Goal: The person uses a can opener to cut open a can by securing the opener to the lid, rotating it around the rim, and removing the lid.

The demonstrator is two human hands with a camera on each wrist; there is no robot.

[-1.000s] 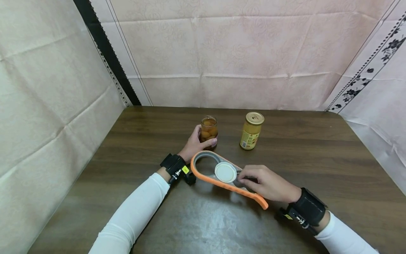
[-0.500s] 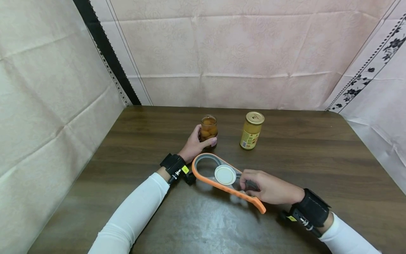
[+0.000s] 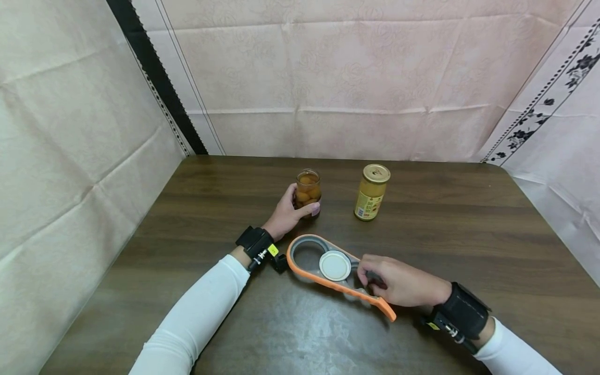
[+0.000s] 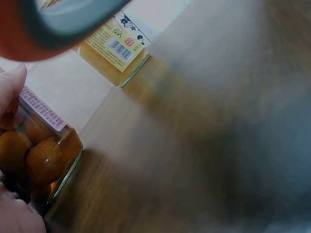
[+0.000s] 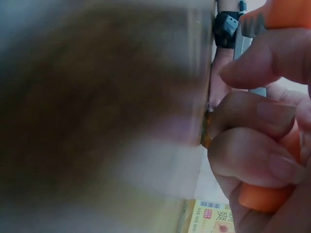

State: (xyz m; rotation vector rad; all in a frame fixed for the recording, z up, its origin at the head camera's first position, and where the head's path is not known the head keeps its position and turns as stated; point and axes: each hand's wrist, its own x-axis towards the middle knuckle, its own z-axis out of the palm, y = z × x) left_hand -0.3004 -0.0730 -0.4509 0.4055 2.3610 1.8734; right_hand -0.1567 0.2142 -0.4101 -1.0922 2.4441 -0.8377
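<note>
My left hand [image 3: 283,216] grips a lidless glass jar [image 3: 308,194] of round brown pieces in dark liquid, standing upright on the table. The left wrist view shows this jar's pink label [image 4: 43,109]. Nearer to me, my right hand [image 3: 400,282] curls its fingers round the handle end of an orange and grey jar opener [image 3: 323,281]. A round white disc [image 3: 335,265] sits in the opener's middle; whether it is a lid or part of the tool, I cannot tell. In the right wrist view, bent fingers [image 5: 252,155] overlap the orange handle [image 5: 265,196].
A closed glass jar [image 3: 369,200] with a gold lid and yellow label stands upright to the right of the held one. The brown wooden table [image 3: 225,182] ends at a pale patterned cloth [image 3: 365,94] behind and at the sides.
My right hand and the jar opener have shifted slightly toward me, and the fingers have changed their hold on the handle. My left hand and both jars have stayed in place.
</note>
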